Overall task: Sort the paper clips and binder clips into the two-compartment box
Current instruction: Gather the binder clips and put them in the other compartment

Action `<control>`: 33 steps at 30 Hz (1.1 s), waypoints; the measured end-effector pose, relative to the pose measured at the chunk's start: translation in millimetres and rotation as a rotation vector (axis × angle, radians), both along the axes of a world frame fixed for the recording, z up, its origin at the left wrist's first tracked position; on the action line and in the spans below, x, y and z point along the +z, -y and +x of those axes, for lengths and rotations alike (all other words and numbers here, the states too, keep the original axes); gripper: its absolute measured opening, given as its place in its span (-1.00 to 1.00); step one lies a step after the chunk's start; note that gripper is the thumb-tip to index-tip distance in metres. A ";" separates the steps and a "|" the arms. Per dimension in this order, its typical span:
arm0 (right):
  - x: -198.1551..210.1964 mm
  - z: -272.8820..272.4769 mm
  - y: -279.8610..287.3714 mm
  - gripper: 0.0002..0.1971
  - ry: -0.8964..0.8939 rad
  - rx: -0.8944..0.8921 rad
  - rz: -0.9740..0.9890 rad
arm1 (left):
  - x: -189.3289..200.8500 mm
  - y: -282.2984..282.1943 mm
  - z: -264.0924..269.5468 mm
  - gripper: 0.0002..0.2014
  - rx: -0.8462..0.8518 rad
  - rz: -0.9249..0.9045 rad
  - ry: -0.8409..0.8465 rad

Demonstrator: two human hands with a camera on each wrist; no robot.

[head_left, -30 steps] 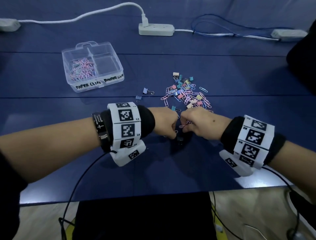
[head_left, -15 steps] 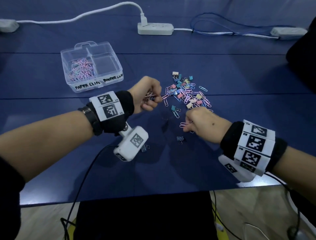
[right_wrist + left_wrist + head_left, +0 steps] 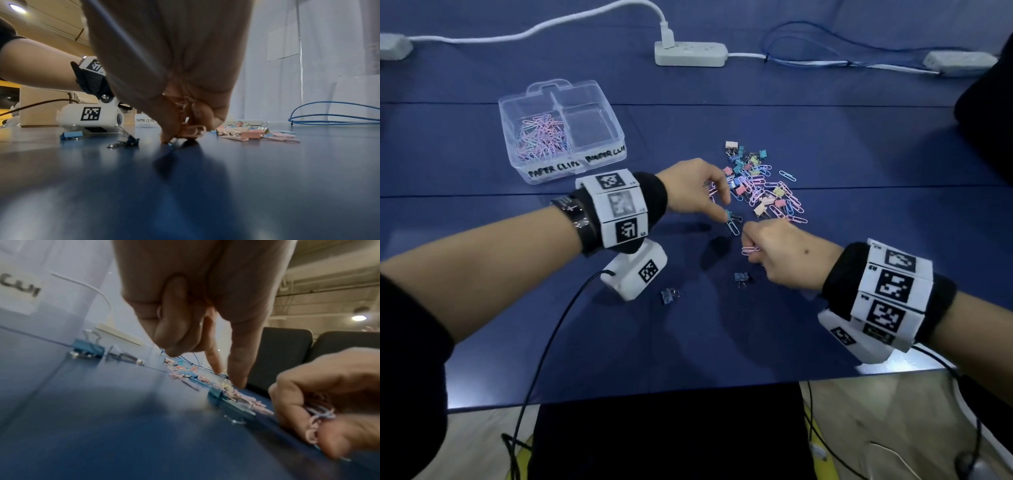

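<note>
A mixed pile of pastel paper clips and binder clips (image 3: 760, 192) lies mid-table. My left hand (image 3: 698, 192) reaches palm down into its left edge. Two straight fingers (image 3: 238, 363) touch the table there, the thumb beside a teal binder clip (image 3: 729, 216). My right hand (image 3: 780, 253) sits just in front of the pile and grips a bunch of pink paper clips (image 3: 750, 249), also seen in the right wrist view (image 3: 193, 129). The clear two-compartment box (image 3: 585, 161) stands at the back left, with paper clips (image 3: 541, 137) in its left half and nothing in its right half.
Two loose blue binder clips (image 3: 667, 295) (image 3: 741, 278) lie in front of the hands. A white power strip (image 3: 690, 53) with its cord and a blue cable (image 3: 808, 44) run along the back. A dark object (image 3: 989, 102) sits at the right edge.
My left hand left the right hand, lifted back and left, then turned palm down and came onto the pile's left edge. The right hand stayed put with its pink clips.
</note>
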State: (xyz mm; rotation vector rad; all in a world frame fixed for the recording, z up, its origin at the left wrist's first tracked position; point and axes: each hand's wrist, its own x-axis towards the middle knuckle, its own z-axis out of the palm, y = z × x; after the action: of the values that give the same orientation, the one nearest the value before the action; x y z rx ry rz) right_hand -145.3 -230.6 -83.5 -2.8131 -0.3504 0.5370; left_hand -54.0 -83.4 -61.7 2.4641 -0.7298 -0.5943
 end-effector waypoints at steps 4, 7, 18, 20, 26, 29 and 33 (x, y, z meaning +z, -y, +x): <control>1.2 0.5 2.5 -0.81 -0.023 -0.012 0.042 | -0.8 15.4 3.8 -0.75 -0.102 0.155 0.136; 2.6 -0.2 2.1 -0.80 -0.032 -0.015 0.052 | -1.3 24.0 6.4 -0.74 -0.137 0.207 0.159; 3.4 22.6 18.5 -0.74 -0.153 -0.440 0.794 | 2.4 18.5 14.7 -0.67 -0.171 0.100 0.172; 5.7 25.7 18.2 -0.71 -0.241 -0.539 0.999 | 0.3 18.8 11.0 -0.70 -0.266 0.125 0.133; 12.1 34.2 23.9 -0.70 -0.412 -0.626 1.261 | -4.2 25.6 5.5 -0.82 -0.391 0.206 0.078; 9.4 33.3 24.4 -0.74 -0.479 -0.704 1.347 | -7.0 22.4 5.6 -0.79 -0.379 0.288 0.034; 8.2 34.6 22.5 -0.95 -0.553 -0.782 1.504 | -6.8 11.8 7.2 -0.76 -0.328 0.356 0.019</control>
State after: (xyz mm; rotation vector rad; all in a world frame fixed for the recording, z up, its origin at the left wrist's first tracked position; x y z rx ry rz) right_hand -110.6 -253.2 -75.3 -1.1133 0.3508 0.4848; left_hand -46.8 -95.2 -68.5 2.6910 -1.1339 -0.8896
